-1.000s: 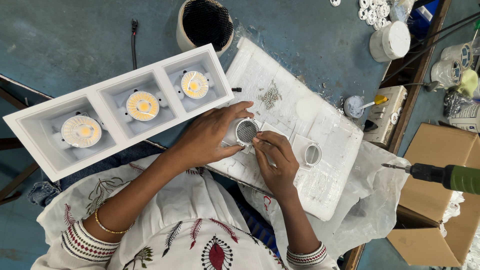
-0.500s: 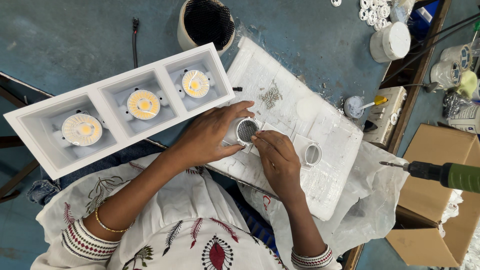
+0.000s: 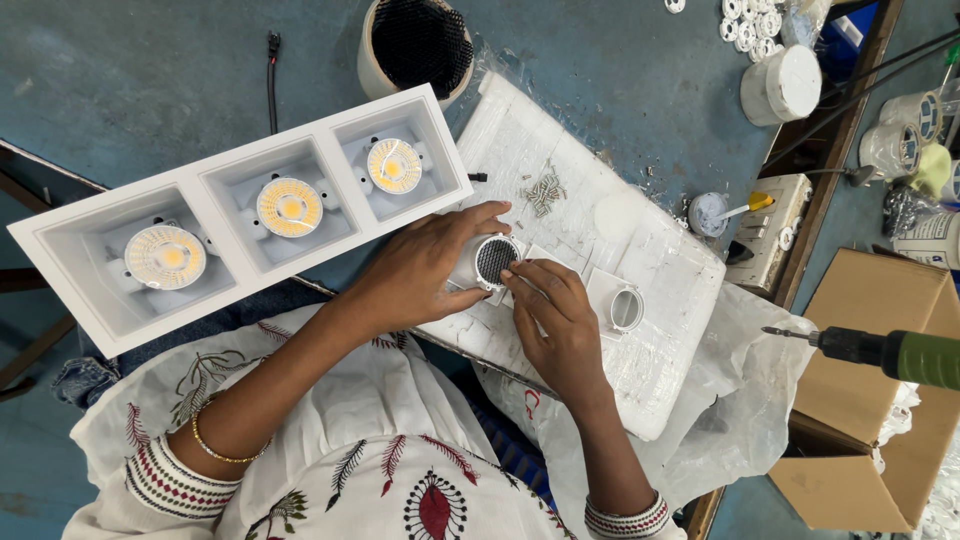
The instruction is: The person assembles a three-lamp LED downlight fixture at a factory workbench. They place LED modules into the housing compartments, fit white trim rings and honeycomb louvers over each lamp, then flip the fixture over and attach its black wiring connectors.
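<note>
Table [image 3: 150, 90] first: blue-grey top, fills most of my view. On it, left of centre, I see a long white triple light housing [image 3: 240, 215] lying at a slant, three lit round lamps in its three bays. Right of that, a white foam slab [image 3: 640, 250] wrapped in clear film, also slanted, its near end hanging over crumpled plastic sheet [image 3: 740, 400]. Cardboard box [image 3: 860, 420] open at far right, off the table edge. Green-bodied power screwdriver [image 3: 900, 355] pokes in from the right over that box, bit pointing left; I can't see who or what holds it.

Back edge: round white can with black mesh inside [image 3: 420, 45], touching the slab's top corner. White lidded tub [image 3: 785, 85] top right, small white rings scattered beside it.

Hands, both over the slab's near-left part. Left hand [image 3: 420, 275] has its fingers wrapped around a small white cylindrical lamp holder [image 3: 485, 262], thumb under, index over the top, clenched on it. Holder lies on its side against the slab, black honeycomb face turned toward the right hand. Right hand [image 3: 560, 325]: fingers curled, tips pressed on the rim of that honeycomb face. I can't tell if it pinches anything small.

Second white holder [image 3: 622, 308] sits just right of the right hand, apart from it, open end up. Little pile of screws [image 3: 543, 192] on the slab above the hands.
</note>
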### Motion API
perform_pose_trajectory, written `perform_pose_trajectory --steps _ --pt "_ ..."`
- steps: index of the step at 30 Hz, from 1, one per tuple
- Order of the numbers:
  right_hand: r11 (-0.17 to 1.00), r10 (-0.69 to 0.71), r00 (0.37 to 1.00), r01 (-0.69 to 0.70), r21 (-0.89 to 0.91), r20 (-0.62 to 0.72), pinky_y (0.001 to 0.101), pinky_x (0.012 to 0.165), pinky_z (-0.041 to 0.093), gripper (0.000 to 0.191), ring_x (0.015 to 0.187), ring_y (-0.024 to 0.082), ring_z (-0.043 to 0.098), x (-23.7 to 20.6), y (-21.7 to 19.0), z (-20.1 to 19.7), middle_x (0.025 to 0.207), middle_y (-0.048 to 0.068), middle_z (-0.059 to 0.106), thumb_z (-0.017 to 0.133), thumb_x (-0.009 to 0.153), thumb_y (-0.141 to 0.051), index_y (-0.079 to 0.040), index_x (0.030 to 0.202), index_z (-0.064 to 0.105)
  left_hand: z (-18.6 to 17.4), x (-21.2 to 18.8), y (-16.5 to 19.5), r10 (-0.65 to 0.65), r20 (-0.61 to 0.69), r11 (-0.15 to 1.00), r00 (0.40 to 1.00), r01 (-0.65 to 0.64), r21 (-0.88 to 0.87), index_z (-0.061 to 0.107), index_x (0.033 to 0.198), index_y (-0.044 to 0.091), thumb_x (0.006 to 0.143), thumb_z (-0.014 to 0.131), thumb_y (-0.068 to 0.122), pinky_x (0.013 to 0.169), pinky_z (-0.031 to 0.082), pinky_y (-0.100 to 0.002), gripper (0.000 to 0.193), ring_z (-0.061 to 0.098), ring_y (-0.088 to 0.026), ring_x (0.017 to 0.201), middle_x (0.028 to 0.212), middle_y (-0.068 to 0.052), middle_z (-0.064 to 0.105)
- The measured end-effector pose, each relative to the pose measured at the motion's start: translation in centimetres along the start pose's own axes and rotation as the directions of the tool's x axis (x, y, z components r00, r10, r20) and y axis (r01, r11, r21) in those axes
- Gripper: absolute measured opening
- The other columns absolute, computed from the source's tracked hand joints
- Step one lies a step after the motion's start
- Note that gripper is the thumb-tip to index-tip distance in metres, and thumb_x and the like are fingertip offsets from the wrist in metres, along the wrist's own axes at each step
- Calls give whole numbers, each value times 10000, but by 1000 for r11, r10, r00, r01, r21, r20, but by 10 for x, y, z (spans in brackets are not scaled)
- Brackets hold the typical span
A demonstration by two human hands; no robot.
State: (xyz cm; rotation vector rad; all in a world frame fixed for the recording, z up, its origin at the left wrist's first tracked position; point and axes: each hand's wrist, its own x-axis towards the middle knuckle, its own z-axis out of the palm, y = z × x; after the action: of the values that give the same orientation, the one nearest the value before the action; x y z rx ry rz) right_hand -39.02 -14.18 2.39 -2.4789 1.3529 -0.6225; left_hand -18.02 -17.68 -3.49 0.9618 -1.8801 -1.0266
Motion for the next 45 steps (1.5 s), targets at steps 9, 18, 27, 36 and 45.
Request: perform_pose_trajectory --steps 9,18,27,36,45 --pt "1000 -5 1000 5 9 23 393 972 554 360 1192 296 646 3 -2 -3 1235 101 690 717 860 75 -40 1201 736 -3 -2 -1 12 -1 1000 1000 -12 -6 308 1529 130 783 819 185 1155 363 -464 905 530 -306 1347 1414 -59 616" --pt "999 -11 1000 11 38 14 393 979 552 339 1194 292 649 2 -1 -3 1235 100 686 722 845 75 -39 1163 738 -5 -3 -3 71 -32 997 997 -71 5 433 1445 121 813 812 195 1146 391 -463 740 518 -325 1372 1471 -84 540" --pt "1000 -23 1000 23 -7 15 405 955 562 337 1188 316 644 2 -1 1 1233 117 681 725 824 74 -29 1145 735 -8 -10 2 119 -52 993 991 -120 -10 761 1032 125 827 806 163 1109 450 -446 213 511 -329 1367 1511 -88 490" --pt "1000 -20 1000 20 -4 10 407 962 558 352 1185 314 640 3 0 3 1233 114 675 729 821 71 -33 1158 738 -6 -9 1 171 -68 983 983 -165 77 761 991 74 850 791 161 1158 422 -455 168 487 -316 1415 1472 -120 540" --pt "1000 -15 1000 15 9 6 403 970 556 351 1192 307 639 2 0 3 1240 117 675 726 825 73 -35 1159 739 -9 -7 2 201 -29 974 979 -196 114 753 1014 72 869 760 181 1161 402 -460 181 467 -331 1418 1475 -134 545"
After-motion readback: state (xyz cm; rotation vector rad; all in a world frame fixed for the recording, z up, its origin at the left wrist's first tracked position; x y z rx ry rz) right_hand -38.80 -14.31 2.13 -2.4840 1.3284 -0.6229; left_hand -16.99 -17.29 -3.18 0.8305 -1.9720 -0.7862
